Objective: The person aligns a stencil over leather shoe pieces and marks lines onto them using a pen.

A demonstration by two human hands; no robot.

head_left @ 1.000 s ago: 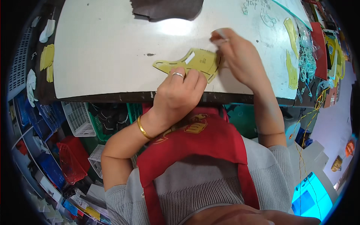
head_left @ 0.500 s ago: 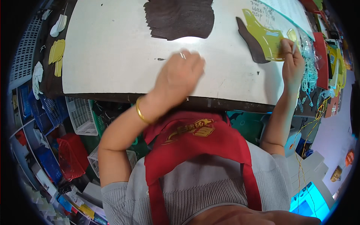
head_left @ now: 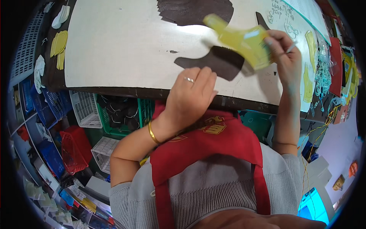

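Note:
On the white tabletop near its front edge lies a dark brown curved leather piece [head_left: 213,61]. My left hand [head_left: 190,89], wearing a ring, is at the piece's lower edge with its fingers bent and together; the fingertips are partly hidden. My right hand [head_left: 284,53] holds a translucent yellow template [head_left: 244,44], tilted above the right end of that piece and blurred by motion. A thin pale pen-like stick [head_left: 291,47] also sticks out of the right hand. Behind this hand, the narrow end of another brown leather piece [head_left: 261,20] shows.
A stack of brown leather pieces [head_left: 194,11] lies at the far middle. Several yellow templates [head_left: 309,82] and tangled pale cords [head_left: 323,72] are on the right. More yellow pieces [head_left: 59,45] and a white glove [head_left: 39,72] lie left. Baskets [head_left: 85,108] stand below the table.
A brown leather piece now lies in front of my left hand, which has moved slightly right and down. My right hand has brought the yellow template left, off the other piece.

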